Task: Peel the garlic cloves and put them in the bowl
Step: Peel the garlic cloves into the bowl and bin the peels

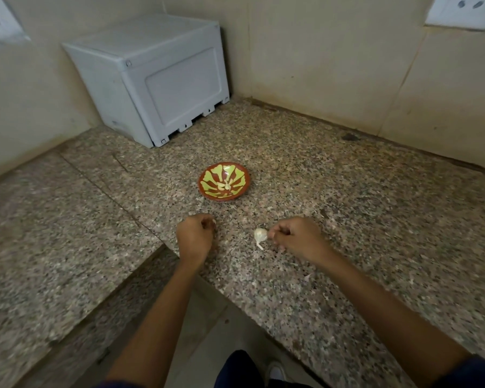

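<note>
Left hand [195,236] has its fingers curled round a small clove [214,221]. Right hand [293,236] pinches the garlic [259,236] at its fingertips on the worktop [347,219]. Beyond both sits the bowl [224,181], holding peeled cloves [225,186].

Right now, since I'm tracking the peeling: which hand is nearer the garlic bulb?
Right. The right hand has fingertips at the garlic bulb; the left hand sits apart, across bare counter.
</note>
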